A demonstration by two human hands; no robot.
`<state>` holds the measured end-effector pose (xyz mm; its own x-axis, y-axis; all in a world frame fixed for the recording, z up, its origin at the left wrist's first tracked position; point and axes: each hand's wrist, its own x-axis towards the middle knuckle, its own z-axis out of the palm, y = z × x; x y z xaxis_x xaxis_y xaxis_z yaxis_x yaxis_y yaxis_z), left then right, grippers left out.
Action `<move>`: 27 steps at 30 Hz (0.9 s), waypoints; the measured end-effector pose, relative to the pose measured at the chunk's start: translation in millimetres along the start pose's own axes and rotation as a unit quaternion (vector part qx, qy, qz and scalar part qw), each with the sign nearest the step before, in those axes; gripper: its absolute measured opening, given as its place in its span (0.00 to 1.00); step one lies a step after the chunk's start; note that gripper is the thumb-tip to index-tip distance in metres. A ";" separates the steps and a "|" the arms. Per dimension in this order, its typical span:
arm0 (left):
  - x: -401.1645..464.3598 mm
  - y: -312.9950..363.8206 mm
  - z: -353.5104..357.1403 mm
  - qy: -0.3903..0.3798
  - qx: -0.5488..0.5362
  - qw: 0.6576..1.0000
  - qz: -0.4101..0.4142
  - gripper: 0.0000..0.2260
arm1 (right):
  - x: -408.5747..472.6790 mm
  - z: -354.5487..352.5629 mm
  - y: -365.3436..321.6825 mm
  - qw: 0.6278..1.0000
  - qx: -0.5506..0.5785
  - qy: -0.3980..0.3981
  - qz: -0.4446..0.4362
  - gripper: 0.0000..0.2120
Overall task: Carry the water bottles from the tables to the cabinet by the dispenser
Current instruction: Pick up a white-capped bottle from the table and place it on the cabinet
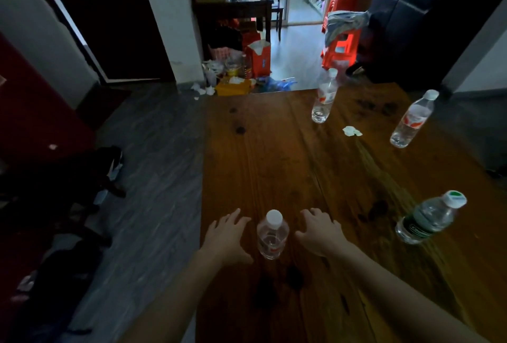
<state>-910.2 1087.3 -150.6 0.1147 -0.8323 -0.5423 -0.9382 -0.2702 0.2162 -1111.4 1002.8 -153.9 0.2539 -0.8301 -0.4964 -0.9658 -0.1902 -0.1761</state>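
**Near bottle, upright, flanked by both hands — not yet grasped**

Item: clear water bottle with white cap, red-and-white label, nearly empty. Location: near edge of wooden tabletop, toward its left side. Long axis: vertical, cap up.

Left hand: just beside the bottle on its left, fingers spread and relaxed, thumb toward the base; grip wide, holding nothing. Right hand: just beside the bottle on its right, fingers loosely arched over the wood; grip wide, holding nothing. Contact with the bottle: none visible on either side. Distance: roughly equal, the left thumb perhaps marginally closer.

Relation governing the coming move: bottle directly between the two grips, so closing inward from either side enough to wrap the body below the cap. Judged stage: start of a pick-up.

Other stock on the same tabletop: green-labelled bottle near the right edge; red-labelled bottle far right; another red-labelled bottle at the far edge. Also: crumpled white scrap between the far two.

Cabinet and dispenser: not identifiable here.
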 end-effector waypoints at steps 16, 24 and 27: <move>0.2 28.6 34.5 0.178 -0.467 0.863 0.076 0.30 | 10.6 28.2 -2.0 0.999 0.040 -0.009 -0.021 0.31; -16.0 18.0 -37.2 0.234 -0.451 0.841 0.185 0.26 | 1.5 23.7 -8.1 0.758 0.626 -0.168 0.068 0.19; -24.2 12.9 -60.2 0.247 -0.449 0.834 0.205 0.26 | -8.2 16.4 -12.6 0.678 0.709 -0.178 0.077 0.22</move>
<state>-905.4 1074.9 -85.8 0.1724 -0.9818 0.0796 -0.3347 0.0176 0.9422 -1100.5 1020.6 -161.5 0.3958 -0.5551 -0.7316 -0.0260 0.7896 -0.6131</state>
